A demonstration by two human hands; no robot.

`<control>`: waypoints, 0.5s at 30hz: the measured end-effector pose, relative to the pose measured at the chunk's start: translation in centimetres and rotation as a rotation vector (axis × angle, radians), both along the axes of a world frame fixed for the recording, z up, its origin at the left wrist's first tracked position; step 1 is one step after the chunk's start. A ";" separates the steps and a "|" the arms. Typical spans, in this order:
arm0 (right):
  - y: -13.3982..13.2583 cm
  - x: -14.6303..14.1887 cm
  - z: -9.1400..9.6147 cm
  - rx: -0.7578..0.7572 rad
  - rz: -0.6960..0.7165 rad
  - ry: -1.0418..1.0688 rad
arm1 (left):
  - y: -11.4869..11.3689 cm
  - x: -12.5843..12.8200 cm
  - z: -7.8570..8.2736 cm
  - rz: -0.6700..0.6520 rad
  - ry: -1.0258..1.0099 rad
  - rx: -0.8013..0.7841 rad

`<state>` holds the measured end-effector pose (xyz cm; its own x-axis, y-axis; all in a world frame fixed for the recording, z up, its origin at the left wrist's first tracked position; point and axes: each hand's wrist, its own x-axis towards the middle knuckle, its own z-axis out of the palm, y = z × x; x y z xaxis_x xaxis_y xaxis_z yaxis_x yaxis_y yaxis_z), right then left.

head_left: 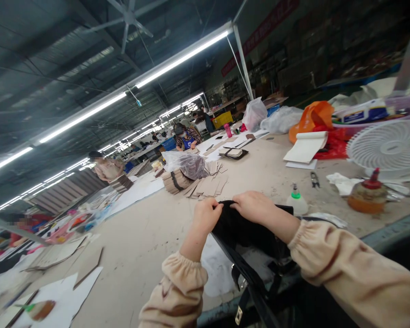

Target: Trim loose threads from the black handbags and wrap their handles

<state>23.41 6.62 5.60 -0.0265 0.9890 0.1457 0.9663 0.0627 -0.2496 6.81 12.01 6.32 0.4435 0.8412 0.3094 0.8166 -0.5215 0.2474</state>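
A black bag (241,228) with dark straps hangs over the front edge of the worktable. A strap with a metal buckle (238,315) dangles from its lower part. My left hand (207,217) pinches the bag's upper rim on the left, thumb against the fingers. Close beside it, my right hand (254,209) grips the same rim, its fingers curled over the black material. Below my hands a white sheet (217,264) lies on the table, partly covered by the bag. Beige sleeves cover both forearms.
To the right are a small bottle with a green collar (297,200), nippers (315,180), a glue bottle (367,196) and a white fan-like grille (391,145). Ahead lie stacked grey-brown boards (176,181). Another glue bottle (41,310) is at lower left. Several people work farther off.
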 end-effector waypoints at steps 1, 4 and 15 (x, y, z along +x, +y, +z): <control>0.0 0.0 0.0 0.002 0.001 -0.002 | 0.1 0.0 -0.1 0.003 -0.002 0.002; 0.0 0.0 -0.1 0.004 0.001 -0.004 | 0.1 0.2 -0.2 0.017 -0.007 0.002; 0.2 0.2 0.1 -0.051 -0.025 0.016 | 0.0 0.5 0.0 0.065 0.006 -0.010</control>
